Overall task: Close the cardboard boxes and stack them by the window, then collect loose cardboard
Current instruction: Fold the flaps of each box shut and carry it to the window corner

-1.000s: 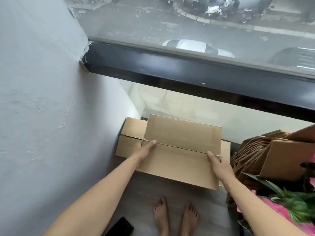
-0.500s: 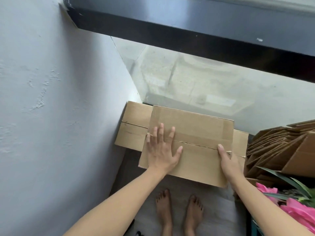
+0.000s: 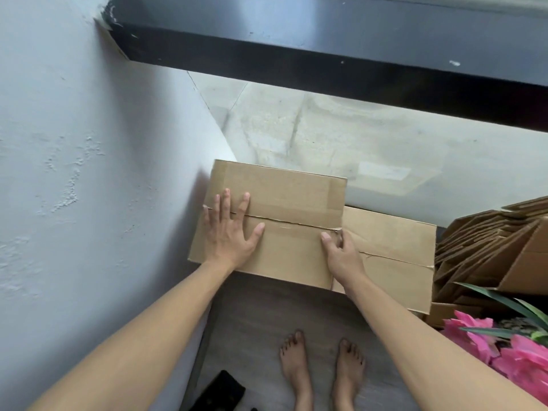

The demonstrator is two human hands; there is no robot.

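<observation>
The top box (image 3: pixel 275 223) has slid left toward the wall (image 3: pixel 89 173). The left hand (image 3: pixel 229 229) still lies flat on it. The right hand (image 3: pixel 341 256) now pinches its right edge.

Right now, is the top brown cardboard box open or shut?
Shut: the top brown cardboard box has both flaps flat, meeting at a centre seam, with the left hand pressing on them.

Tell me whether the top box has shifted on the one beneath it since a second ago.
Yes. The top box slid left toward the wall, baring the right part of the lower box.

Both hands, left (image 3: pixel 228 232) and right (image 3: pixel 341 256), touch the top box (image 3: pixel 284 209).
</observation>
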